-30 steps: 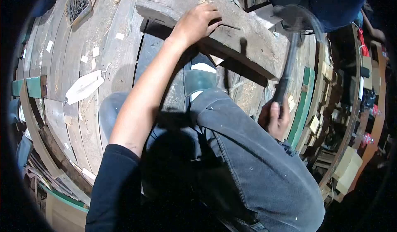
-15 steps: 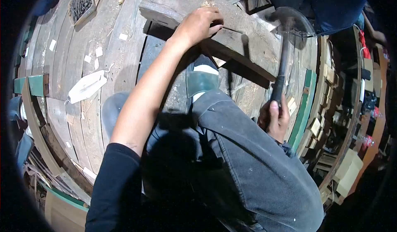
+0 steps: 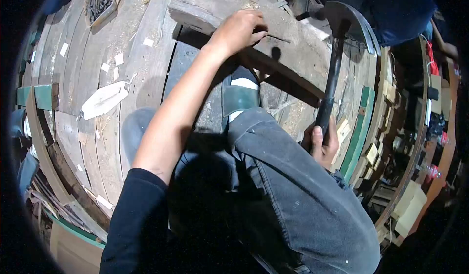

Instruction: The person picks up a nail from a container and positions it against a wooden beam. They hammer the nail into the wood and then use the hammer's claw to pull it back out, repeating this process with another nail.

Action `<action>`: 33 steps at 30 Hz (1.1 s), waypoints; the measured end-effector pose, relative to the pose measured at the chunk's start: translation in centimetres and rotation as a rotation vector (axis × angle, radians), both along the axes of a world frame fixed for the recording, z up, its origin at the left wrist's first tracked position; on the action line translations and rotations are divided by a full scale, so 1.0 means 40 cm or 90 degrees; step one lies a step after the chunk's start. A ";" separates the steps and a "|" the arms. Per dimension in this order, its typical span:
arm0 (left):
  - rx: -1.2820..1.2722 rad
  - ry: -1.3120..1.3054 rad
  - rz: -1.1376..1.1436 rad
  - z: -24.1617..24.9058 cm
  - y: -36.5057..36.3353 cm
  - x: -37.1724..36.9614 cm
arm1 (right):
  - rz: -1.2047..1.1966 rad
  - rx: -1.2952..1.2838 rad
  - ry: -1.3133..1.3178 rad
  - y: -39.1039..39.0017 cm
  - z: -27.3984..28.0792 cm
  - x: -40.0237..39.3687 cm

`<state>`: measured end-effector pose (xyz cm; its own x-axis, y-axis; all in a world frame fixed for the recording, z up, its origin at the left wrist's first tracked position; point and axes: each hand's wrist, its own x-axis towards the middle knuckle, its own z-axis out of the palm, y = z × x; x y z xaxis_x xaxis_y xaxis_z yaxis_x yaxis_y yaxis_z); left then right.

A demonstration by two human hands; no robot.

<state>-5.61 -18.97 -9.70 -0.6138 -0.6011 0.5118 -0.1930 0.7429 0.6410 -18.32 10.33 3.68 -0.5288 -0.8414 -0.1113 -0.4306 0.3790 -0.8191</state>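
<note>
My left hand (image 3: 242, 32) rests on a thick wooden beam (image 3: 308, 54), its fingers curled and pinched near the beam's edge. A thin dark nail (image 3: 278, 38) sticks out just right of those fingertips; whether they grip it is hidden. My right hand (image 3: 322, 144) is wrapped round the black handle of a hammer (image 3: 334, 71) beside my right knee. The hammer's broad metal head is up at the right, beyond the beam's end. One of my feet, in a green strapped sandal (image 3: 240, 99), is just below the beam.
A box of nails (image 3: 101, 2) stands on the plank floor (image 3: 141, 68) at the upper left. Near it lie a white mask (image 3: 104, 99) and paper scraps. Another person's dark-clothed legs (image 3: 395, 10) are at the upper right. Green-edged boards and stacked wood line the right side.
The hammer head was blurred and is now sharp, slightly higher and more turned. The thin nail beside my left fingers now shows. My left hand has barely moved.
</note>
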 end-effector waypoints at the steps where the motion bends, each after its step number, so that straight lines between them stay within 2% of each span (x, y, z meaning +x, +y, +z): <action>1: -0.004 -0.001 0.006 0.000 -0.005 0.005 | 0.003 0.007 -0.006 -0.003 -0.009 0.005; 2: 0.009 0.002 0.038 0.011 0.007 0.008 | -0.008 0.048 -0.013 0.008 -0.043 0.001; 3: 0.071 -0.045 0.005 0.025 0.008 0.011 | -0.012 0.087 -0.023 0.010 -0.076 0.001; 4: 0.059 -0.025 0.018 0.015 0.014 0.008 | 0.041 0.131 0.034 -0.006 -0.084 0.014; 7: 0.074 -0.062 0.010 0.020 0.017 0.022 | 0.047 0.044 0.056 0.042 -0.187 0.009; 8: 0.019 -0.050 0.016 0.016 0.017 0.023 | 0.018 0.045 -0.035 0.057 -0.185 -0.001; 10: 0.046 -0.016 0.024 0.016 0.017 0.028 | -0.050 0.044 -0.209 0.059 -0.156 -0.007; 12: 0.027 0.057 0.033 0.010 0.019 0.022 | -0.071 0.017 -0.151 0.069 -0.169 -0.021; 13: 0.102 0.082 0.044 0.022 0.023 0.033 | -0.082 0.004 -0.122 0.068 -0.172 -0.030; 14: 0.180 0.106 0.053 0.042 0.040 0.056 | -0.060 0.102 -0.021 0.060 -0.147 -0.044; 16: 0.320 0.185 0.088 0.085 0.094 0.106 | -0.061 0.107 0.044 0.092 -0.217 -0.098; 19: 0.697 0.410 0.045 0.080 0.170 0.158 | -0.104 0.151 0.036 0.105 -0.285 -0.107; 21: 0.732 0.486 0.057 0.082 0.199 0.184 | -0.104 0.129 0.012 0.086 -0.300 -0.080; 22: 0.742 0.508 0.066 0.088 0.217 0.196 | -0.133 0.132 -0.248 0.079 -0.300 -0.078; 25: 0.787 0.556 0.087 0.084 0.235 0.222 | -0.110 0.092 -0.217 0.082 -0.306 -0.046; 27: 0.868 0.610 0.071 0.070 0.232 0.234 | -0.111 0.098 -0.234 0.072 -0.316 -0.042; 31: 0.923 0.641 0.093 0.067 0.213 0.243 | -0.128 0.116 -0.245 0.095 -0.321 -0.035; 33: 0.952 0.754 0.039 0.062 0.206 0.244 | -0.139 0.126 -0.262 0.108 -0.329 -0.035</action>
